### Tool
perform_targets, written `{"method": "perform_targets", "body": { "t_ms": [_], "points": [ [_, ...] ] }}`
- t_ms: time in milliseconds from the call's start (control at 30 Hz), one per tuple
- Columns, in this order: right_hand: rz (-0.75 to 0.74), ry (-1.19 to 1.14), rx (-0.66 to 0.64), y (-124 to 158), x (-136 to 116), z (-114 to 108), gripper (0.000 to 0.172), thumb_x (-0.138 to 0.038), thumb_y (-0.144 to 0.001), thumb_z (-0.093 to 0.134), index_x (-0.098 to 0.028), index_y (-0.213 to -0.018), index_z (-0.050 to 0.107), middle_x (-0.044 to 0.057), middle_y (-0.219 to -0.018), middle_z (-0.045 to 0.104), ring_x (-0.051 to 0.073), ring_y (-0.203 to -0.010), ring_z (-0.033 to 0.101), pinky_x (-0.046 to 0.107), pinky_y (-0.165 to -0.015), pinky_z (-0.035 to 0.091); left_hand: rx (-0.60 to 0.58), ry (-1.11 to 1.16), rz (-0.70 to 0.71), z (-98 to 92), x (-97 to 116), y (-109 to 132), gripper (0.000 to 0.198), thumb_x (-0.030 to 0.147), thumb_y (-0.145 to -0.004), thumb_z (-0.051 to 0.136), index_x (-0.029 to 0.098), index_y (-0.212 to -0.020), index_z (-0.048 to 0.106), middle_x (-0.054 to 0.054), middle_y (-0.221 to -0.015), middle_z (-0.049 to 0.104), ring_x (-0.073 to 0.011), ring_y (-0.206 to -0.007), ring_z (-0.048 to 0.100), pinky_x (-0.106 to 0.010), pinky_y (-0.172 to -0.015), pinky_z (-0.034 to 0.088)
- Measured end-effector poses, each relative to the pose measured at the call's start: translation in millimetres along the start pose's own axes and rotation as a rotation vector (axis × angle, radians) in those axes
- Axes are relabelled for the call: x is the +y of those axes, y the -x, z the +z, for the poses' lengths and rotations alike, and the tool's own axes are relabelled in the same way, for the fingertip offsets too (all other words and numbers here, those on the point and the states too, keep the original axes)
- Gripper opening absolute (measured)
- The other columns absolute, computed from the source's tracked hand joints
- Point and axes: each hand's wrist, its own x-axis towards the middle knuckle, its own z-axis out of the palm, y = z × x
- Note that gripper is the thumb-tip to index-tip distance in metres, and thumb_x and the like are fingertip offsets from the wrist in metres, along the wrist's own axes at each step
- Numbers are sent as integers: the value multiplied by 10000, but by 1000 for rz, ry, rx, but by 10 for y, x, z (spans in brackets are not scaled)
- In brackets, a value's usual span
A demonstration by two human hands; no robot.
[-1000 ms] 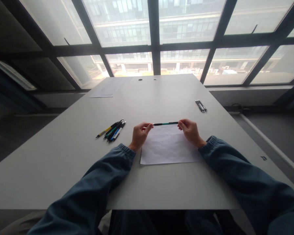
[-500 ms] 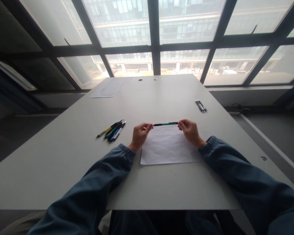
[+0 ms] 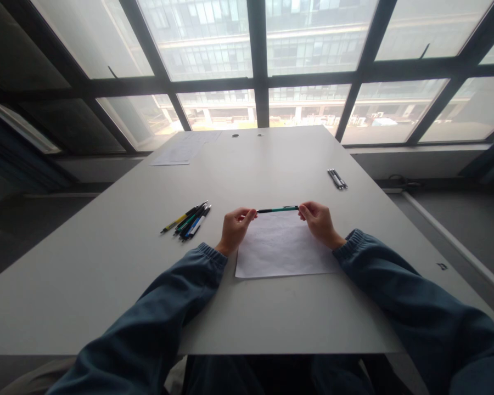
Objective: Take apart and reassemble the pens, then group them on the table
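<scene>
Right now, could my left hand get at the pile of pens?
Likely yes: the pile of pens lies nearby, with nothing seen between. But your left hand is pinching one end of the green pen, so it would probably have to let go first.

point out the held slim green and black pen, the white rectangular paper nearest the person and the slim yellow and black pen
Slim green and black pen [image 3: 278, 209], head view, on its green barrel
White rectangular paper [image 3: 285, 247], head view, on its middle
Slim yellow and black pen [image 3: 174, 223], head view, on its yellow barrel
</scene>
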Motion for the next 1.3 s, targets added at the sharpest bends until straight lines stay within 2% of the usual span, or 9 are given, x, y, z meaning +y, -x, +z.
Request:
{"method": "perform_targets", "body": {
  "t_ms": [500,1300],
  "points": [
    [-11,1,-25,2,20,-12,375,-522,-902,637,-178,-756,670,21,-641,645,150,-574,589,274,-550,466,-8,0,-6,1,17,1,356,497,-884,674,174,-768,768,-62,-736,753,-190,-719,707,-279,-651,523],
    [17,-2,-47,7,25,-6,461,-582,-905,609,-171,-699,654,18,-594,609,137,-540,557,263,-527,431,-21,19,-15,3,48,3,396,476,-904,657,147,-703,748,-54,-673,730,-156,-640,673,-255,-640,522]
  ]
}}
